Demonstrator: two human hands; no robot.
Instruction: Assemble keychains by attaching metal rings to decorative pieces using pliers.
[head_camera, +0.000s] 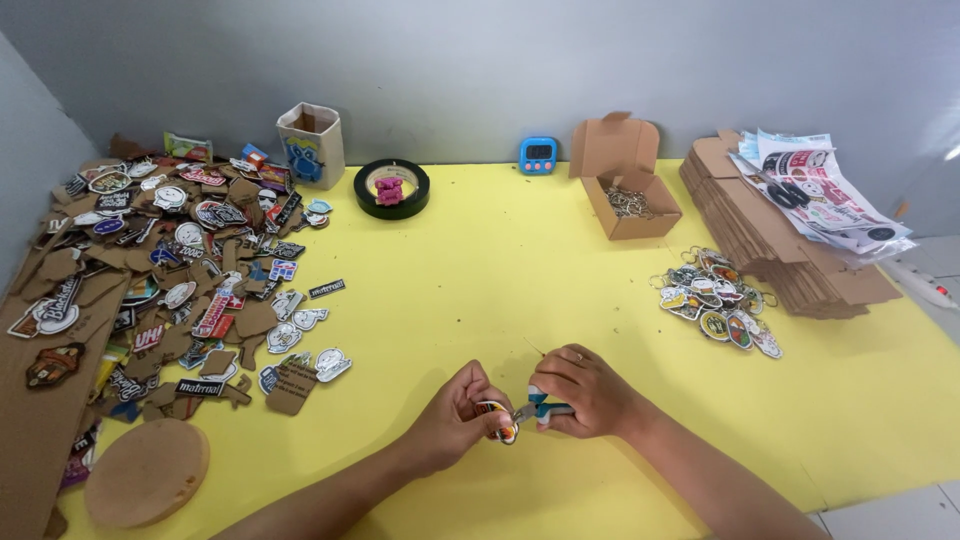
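Forearms cut off below, left hand (458, 412) pinching half-hidden charm (499, 420), right hand (585, 392) gripping blue-handled pliers (538, 406)

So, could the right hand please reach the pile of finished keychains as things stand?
Probably yes: bare yellow table lies between the right hand and the keychain pile, though that hand holds a small blue-handled tool.
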